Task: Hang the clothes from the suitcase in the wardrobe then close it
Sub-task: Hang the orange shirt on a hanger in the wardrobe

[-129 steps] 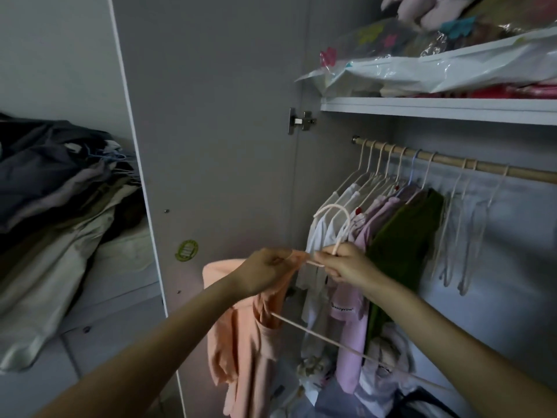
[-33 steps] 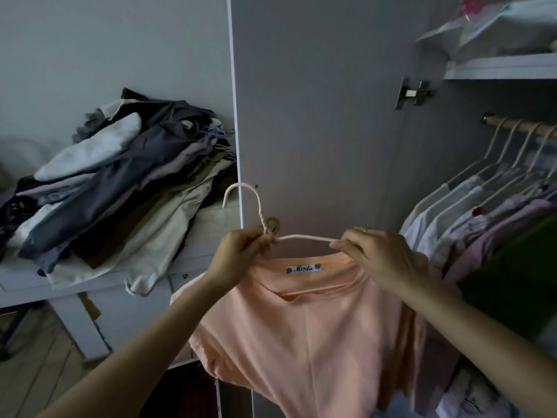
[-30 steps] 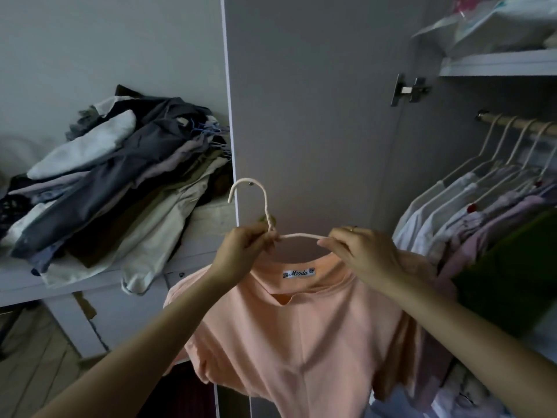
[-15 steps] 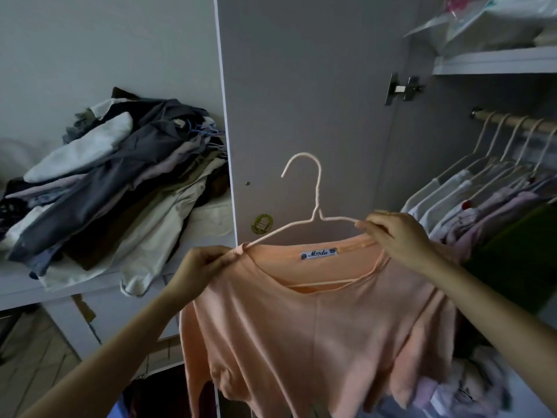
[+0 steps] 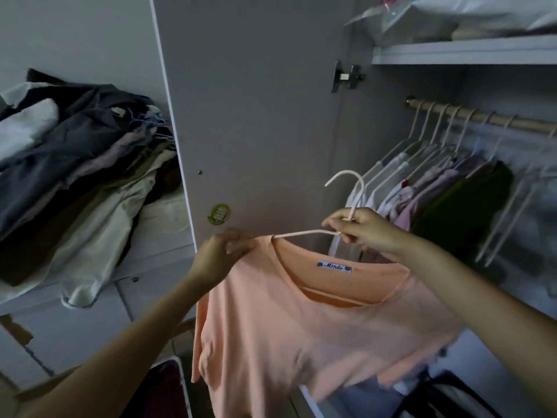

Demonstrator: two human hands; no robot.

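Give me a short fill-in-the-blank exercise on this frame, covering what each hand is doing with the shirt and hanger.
1. The right hand grips the white wire hanger just below its ____.
2. The left hand pinches the ____ of the peach short-sleeved T-shirt.
3. The wooden wardrobe rail is on the person's ____ side.
4. The round green sticker sits on the grey wardrobe ____.

Missing words: hook; shoulder; right; door

The right hand has shifted from the shirt's shoulder to the hanger's neck.
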